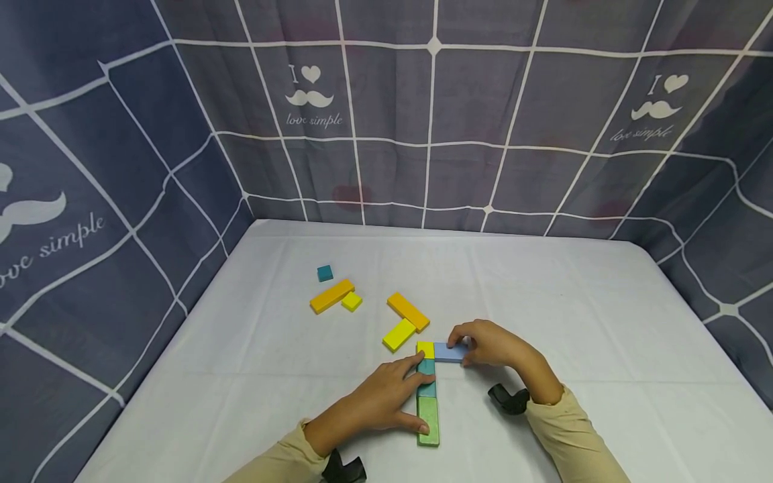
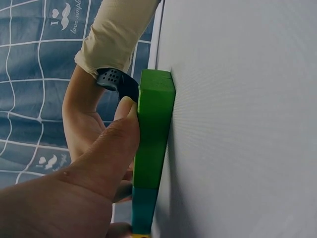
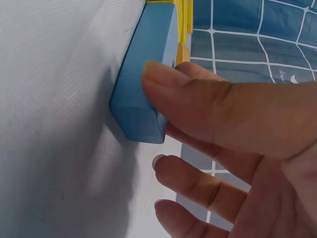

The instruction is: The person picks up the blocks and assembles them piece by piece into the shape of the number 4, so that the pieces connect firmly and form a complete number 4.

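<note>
The curtain (image 1: 386, 94) is being gridded white on grey; blocks (image 1: 427, 410) are being seen green, blue, teal, yellow, orange.

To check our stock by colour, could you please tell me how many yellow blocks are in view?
3: a small yellow block beside the left orange block, a longer yellow block beside the right orange block, and a corner yellow block beside the blue block.
</note>
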### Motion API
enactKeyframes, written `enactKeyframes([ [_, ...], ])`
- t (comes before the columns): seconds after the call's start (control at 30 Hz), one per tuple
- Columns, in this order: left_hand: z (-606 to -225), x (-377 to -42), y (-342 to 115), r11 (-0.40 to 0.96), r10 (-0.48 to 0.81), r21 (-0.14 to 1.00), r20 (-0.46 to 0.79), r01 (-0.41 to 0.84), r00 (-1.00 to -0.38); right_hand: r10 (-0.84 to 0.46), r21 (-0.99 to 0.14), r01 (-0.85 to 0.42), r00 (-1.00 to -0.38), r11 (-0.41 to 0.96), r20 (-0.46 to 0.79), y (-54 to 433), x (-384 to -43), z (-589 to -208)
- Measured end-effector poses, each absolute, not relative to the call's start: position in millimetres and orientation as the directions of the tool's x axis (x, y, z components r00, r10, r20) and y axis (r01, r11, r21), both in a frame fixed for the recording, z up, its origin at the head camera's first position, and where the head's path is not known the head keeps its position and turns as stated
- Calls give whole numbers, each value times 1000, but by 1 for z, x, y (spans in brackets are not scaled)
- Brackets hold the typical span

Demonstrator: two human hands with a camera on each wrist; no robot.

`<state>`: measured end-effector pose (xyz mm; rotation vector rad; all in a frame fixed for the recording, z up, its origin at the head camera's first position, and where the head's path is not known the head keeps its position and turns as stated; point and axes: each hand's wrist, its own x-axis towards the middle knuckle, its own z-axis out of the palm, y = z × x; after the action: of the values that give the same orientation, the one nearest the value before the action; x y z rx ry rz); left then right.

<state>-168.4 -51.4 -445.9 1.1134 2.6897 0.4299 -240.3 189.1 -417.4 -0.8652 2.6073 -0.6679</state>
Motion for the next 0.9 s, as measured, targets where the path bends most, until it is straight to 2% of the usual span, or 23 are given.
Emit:
enactKeyframes([
  [0.63,-442,-167,-51,688,700,345,-88,638,-708,-629,-485,-504,-766,714,-130,189,-239,-415],
  [0.9,-443,-167,-52,686,705,343,-91,642,-704,-610,-462,-487,-776,742,-162,189,-241,-417],
])
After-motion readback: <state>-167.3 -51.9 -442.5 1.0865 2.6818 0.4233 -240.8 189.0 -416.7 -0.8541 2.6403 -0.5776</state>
